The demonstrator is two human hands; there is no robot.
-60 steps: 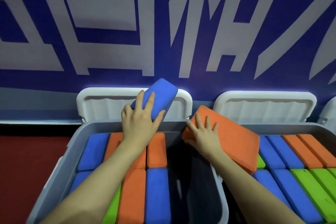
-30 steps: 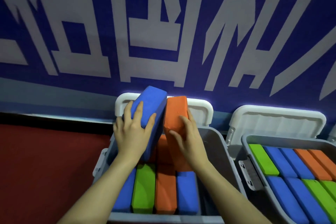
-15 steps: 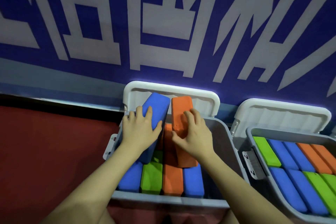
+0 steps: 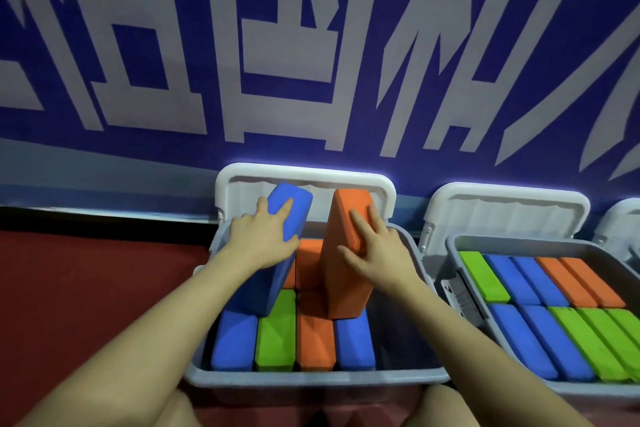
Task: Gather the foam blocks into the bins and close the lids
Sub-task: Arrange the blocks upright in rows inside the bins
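The left hand holds a tilted blue block and the right hand an upright orange block, each grip curled round its block, over the grey bin whose lid stands open

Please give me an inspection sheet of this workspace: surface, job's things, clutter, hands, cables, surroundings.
Surface: dark red floor.
Job's things: grey plastic bin, white lid open, holds blue, green and orange blocks; second grey bin nearly full, lid open.
Clutter: nothing seen.
Hands: left hand grips tilted blue foam block; right hand holds upright orange foam block.
Cables: nothing seen.
Surroundings: blue wall with white lettering.
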